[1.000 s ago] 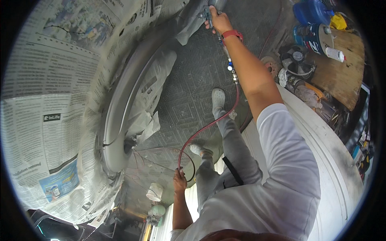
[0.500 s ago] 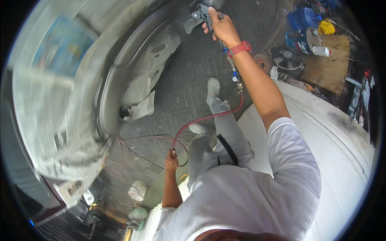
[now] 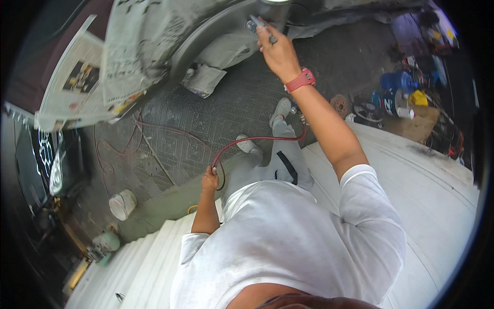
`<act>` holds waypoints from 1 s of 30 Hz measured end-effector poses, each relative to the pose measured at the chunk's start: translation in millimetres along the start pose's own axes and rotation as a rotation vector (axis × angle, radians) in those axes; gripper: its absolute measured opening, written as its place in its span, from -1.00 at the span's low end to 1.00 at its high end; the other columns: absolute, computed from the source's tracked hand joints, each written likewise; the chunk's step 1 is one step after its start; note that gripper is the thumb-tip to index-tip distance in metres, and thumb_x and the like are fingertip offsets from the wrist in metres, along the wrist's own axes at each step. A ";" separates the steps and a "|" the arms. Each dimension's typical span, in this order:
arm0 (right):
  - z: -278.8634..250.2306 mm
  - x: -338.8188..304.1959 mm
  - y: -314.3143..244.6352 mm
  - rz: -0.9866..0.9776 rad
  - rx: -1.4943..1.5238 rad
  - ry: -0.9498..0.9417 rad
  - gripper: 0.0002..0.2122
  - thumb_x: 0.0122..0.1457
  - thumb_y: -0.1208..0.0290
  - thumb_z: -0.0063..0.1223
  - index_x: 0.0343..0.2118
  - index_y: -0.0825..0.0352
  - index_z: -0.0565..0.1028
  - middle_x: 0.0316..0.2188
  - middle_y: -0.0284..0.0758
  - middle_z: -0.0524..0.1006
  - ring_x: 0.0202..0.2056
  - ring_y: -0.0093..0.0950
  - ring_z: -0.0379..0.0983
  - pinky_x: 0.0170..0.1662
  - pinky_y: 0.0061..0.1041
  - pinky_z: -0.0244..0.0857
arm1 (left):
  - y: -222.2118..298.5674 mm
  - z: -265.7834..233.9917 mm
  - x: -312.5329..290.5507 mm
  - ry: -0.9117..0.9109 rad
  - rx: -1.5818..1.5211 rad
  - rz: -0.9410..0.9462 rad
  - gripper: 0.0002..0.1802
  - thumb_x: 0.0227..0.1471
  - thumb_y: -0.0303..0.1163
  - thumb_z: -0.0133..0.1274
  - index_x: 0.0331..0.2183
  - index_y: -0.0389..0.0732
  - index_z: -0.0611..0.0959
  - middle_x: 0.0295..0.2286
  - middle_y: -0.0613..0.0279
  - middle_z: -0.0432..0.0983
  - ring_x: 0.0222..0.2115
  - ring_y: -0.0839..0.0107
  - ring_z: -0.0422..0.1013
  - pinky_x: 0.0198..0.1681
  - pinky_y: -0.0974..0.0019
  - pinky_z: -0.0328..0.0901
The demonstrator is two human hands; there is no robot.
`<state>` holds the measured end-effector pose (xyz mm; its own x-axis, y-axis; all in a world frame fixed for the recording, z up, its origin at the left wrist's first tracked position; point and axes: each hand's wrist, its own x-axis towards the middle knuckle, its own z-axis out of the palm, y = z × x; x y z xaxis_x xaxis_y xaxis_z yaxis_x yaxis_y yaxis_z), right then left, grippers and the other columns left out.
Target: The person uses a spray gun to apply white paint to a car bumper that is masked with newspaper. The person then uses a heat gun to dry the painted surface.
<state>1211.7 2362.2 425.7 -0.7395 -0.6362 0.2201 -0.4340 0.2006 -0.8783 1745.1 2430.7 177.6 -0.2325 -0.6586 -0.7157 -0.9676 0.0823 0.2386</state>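
My right hand [image 3: 280, 55], at the top of the view with a red watch on its wrist, is wrapped round a spray gun [image 3: 256, 21]. A grey cylinder [image 3: 276, 18] with a pale top rises beside the gun, cut off by the picture's edge. Close to the gun's front is a grey curved vehicle panel [image 3: 198, 44], masked with newspaper [image 3: 128, 64]. Lower down, my left hand [image 3: 209, 179] is closed round a red hose [image 3: 257, 138]. The hose arcs over my legs toward my right forearm, which hides its upper end.
Hose loops lie on the dark textured floor [image 3: 170, 134]. A white bucket [image 3: 123, 204] stands at left. Behind me and to my right is a white panel [image 3: 427, 190]. Far right hold a brake disc [image 3: 340, 105], a blue bottle [image 3: 396, 81] and a wooden board [image 3: 419, 123].
The view has turned, so the masked vehicle sits higher in the picture and more floor shows at left. My right hand has brought the gun nearer the grey panel. My left hand still grips the hose.
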 end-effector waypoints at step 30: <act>168.3 -47.8 -68.0 0.123 0.048 -0.303 -0.39 0.40 -0.14 -0.05 0.14 0.41 0.56 -0.12 0.17 0.64 -0.01 0.12 0.57 0.06 -0.08 0.44 | -88.8 11.7 -50.2 0.059 -0.206 -0.208 -0.55 0.43 -0.10 -0.16 0.11 -0.21 0.50 -0.06 -0.31 0.59 -0.03 -0.34 0.50 0.01 -0.23 0.36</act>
<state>1363.2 2253.6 403.5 -0.5952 -0.8034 -0.0189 -0.3210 0.2592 -0.9109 1841.6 2465.2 184.6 -0.0193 -0.6882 -0.7252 -0.9521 -0.2087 0.2234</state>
